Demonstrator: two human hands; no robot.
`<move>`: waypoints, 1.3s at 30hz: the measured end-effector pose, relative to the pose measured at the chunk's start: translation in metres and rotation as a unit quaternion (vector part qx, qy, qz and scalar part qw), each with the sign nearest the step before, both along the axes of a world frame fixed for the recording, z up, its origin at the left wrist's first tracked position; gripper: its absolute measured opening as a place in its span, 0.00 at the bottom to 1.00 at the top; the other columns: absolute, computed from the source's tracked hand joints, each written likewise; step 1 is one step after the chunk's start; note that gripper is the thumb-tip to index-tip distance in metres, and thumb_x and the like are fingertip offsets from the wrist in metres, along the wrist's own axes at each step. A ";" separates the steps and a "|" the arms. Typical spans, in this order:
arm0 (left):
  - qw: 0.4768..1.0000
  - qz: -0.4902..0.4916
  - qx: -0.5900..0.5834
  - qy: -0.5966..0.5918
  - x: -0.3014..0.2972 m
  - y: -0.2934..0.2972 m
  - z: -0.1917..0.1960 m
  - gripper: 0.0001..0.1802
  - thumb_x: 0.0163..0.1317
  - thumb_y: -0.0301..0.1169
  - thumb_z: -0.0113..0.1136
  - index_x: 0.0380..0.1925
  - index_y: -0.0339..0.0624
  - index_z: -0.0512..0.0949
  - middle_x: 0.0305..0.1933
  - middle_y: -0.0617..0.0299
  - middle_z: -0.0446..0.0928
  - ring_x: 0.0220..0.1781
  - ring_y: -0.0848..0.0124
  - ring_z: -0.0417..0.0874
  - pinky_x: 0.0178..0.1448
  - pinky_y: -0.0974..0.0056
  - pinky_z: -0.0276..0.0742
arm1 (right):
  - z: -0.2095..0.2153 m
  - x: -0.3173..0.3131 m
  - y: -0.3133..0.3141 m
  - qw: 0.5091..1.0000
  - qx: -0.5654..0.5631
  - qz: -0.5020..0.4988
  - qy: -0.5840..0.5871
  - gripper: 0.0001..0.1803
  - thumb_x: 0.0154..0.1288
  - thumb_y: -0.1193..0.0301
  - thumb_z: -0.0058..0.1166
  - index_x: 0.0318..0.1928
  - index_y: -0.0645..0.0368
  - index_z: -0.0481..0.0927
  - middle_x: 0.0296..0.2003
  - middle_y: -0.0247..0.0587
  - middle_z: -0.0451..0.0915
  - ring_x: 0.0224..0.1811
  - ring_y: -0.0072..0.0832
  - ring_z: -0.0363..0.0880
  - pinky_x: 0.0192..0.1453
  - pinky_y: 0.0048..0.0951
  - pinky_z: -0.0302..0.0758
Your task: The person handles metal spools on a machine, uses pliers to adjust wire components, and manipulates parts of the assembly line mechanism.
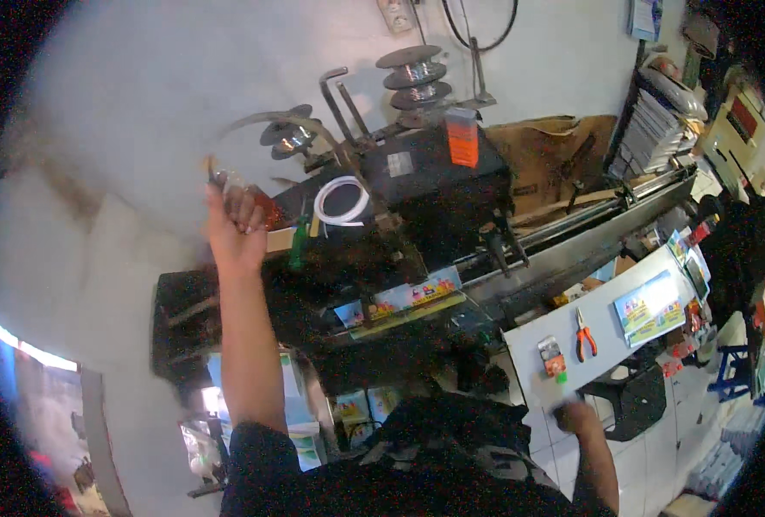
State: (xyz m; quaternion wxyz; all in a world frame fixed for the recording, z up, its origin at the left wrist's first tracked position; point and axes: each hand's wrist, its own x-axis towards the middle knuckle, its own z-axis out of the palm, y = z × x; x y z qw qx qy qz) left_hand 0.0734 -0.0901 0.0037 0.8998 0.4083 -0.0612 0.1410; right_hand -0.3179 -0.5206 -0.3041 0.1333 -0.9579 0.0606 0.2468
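Above the left end of the black machine, the left hand is raised well out from the body, its fingers curled inward; whether they grip anything cannot be told. Just beside the knuckles, on the machine side, is a reddish-brown object, partly covered by the hand. Past it lie a green-handled tool and a white coil, both apart from the hand. Left of the forearm, the pale wall leaves open room.

Down at the near edge of the white table, the right hand is dark and blurred, so how far its fingers open, or whether they hold anything, cannot be told. Nearest to it on the tabletop is a small packet with a green end, close to the edge; orange-handled pliers and printed sheets lie farther along. A black stool crowds the space beside this hand.

Behind the coil, upright metal bars and wire spools rise before the wall, and an orange box stands on the machine. Toward the right, a long metal rail runs between cardboard and the table.
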 end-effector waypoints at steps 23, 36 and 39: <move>0.968 -0.222 0.117 0.010 -0.012 0.036 0.032 0.44 0.63 0.68 0.36 0.64 0.42 0.63 0.19 0.72 0.58 0.15 0.80 0.54 0.18 0.74 0.48 | -0.127 -0.082 0.018 0.922 0.143 -0.330 0.140 0.11 0.57 0.70 0.51 0.40 0.55 0.80 0.34 0.51 0.81 0.38 0.45 0.81 0.39 0.41 0.77; 0.902 -0.111 0.402 0.109 -0.023 0.069 0.054 0.16 0.70 0.40 0.46 0.41 0.40 0.76 0.18 0.69 0.67 0.14 0.80 0.62 0.17 0.74 0.57 | -0.006 0.023 -0.010 0.966 0.131 -0.215 -0.056 0.10 0.59 0.71 0.51 0.40 0.62 0.78 0.31 0.56 0.80 0.37 0.48 0.80 0.39 0.40 0.76; 0.899 -0.134 0.403 0.109 -0.025 0.075 0.051 0.15 0.69 0.39 0.49 0.42 0.39 0.76 0.22 0.62 0.77 0.17 0.76 0.74 0.20 0.74 0.67 | 0.133 0.114 0.019 0.934 0.172 -0.244 -0.198 0.15 0.60 0.71 0.54 0.46 0.65 0.77 0.37 0.58 0.80 0.40 0.54 0.78 0.44 0.45 0.73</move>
